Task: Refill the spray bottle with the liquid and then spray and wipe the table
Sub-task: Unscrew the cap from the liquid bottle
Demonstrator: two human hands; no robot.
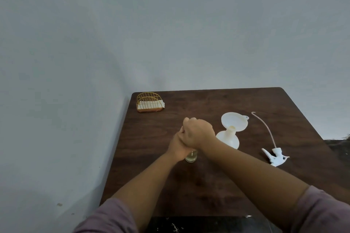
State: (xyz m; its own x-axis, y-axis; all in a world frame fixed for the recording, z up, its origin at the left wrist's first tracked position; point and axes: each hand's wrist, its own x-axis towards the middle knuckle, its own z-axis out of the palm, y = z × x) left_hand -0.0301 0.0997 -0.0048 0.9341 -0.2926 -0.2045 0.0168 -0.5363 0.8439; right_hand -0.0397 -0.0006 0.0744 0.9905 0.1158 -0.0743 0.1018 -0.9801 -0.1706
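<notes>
Liquid bottle: small clear bottle of pale yellow liquid (191, 157), upright on the dark brown wooden bench (246, 185), mostly hidden by both hands.
Left hand (179, 146): grip wrapped round the bottle's body.
Right hand (198, 132): grip curled over its top, probably at the cap; cap itself unseen.
Handling: likely light, smooth, slippery if wet; hold the body low, twist at the top.
Spray bottle: white round plastic bottle with white funnel (234, 122) in its neck, just right of the hands.
Sprayer: white trigger head with tube (275, 155), lying apart.
</notes>
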